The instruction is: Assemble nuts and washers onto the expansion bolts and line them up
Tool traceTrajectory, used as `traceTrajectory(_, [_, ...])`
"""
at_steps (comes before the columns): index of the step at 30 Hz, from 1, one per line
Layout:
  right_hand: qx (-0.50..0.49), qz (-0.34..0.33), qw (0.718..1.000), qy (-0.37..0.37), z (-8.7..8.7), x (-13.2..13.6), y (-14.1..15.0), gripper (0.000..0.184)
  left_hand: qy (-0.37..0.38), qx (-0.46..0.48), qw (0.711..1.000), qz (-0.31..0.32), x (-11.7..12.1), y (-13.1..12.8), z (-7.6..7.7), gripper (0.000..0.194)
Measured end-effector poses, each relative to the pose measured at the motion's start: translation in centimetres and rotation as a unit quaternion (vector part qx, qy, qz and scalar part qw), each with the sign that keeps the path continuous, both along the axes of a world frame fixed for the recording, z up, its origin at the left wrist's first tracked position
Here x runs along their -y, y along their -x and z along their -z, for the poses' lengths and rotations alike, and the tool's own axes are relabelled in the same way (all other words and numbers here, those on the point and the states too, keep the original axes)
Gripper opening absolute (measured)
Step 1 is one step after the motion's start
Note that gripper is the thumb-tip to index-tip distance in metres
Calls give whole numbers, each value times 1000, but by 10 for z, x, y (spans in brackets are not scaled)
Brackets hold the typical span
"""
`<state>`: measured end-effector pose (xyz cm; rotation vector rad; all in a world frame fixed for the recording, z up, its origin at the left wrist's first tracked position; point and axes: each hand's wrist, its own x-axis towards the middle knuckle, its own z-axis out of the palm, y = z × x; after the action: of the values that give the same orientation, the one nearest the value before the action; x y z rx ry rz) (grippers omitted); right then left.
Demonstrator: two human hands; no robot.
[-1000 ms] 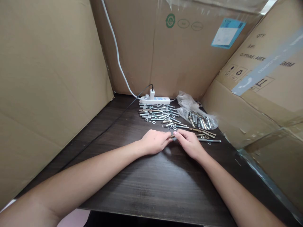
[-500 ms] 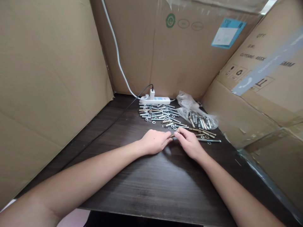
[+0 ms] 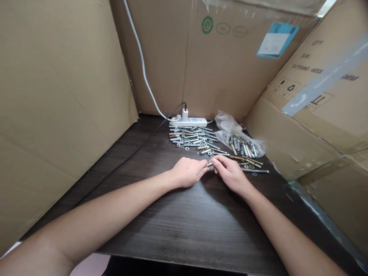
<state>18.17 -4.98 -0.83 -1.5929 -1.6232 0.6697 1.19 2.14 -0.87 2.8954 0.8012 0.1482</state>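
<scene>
Fingertips of the right hand (image 3: 230,172) shift slightly over the past second, and the slim brass-toned metal piece (image 3: 209,165) between the hands now shows a brighter surface, while the left hand (image 3: 187,172) stays put. The left hand is closed around one end, thumb along the top; the right has thumb and fingers pinched at the other, leaving a short stretch bare, too little to tell rod from sleeve. Held low over the dark counter (image 3: 184,218), it sits just on the near side of laid-out bolts (image 3: 212,145) and flat washers (image 3: 187,148), with more brass-toned hardware (image 3: 253,161) just past the right hand and a clear plastic bag (image 3: 228,120) of metal anchors (image 3: 246,148) behind. Two-handed fingertip work on the piece, perhaps turning or fitting, appears to be the step in hand; the next move likely calls for a steady left grip and small right-finger adjustments.
</scene>
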Motion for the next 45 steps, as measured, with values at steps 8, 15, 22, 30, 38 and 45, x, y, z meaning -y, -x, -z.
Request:
traceTrajectory(8, [20, 24, 999, 38, 2, -3, -7, 50, 6, 9, 1000, -2, 0, -1, 0, 32])
traceTrajectory(15, [24, 11, 1000, -5, -1, -1, -5, 37, 18, 14, 1000, -6, 1, 0, -1, 32])
traceTrajectory(22, [0, 30, 999, 18, 4, -3, -6, 50, 7, 5, 1000, 9, 1, 1, -3, 32])
traceTrajectory(30, [7, 13, 1000, -9, -1, -1, -5, 32, 18, 3, 1000, 7, 0, 1, -3, 33])
traceTrajectory(38, [3, 28, 1000, 8, 2, -2, -7, 43, 13, -2, 1000, 3, 1, 0, -3, 32])
traceTrajectory(45, [12, 8, 1000, 11, 4, -3, -7, 43, 14, 2, 1000, 12, 2, 0, -3, 31])
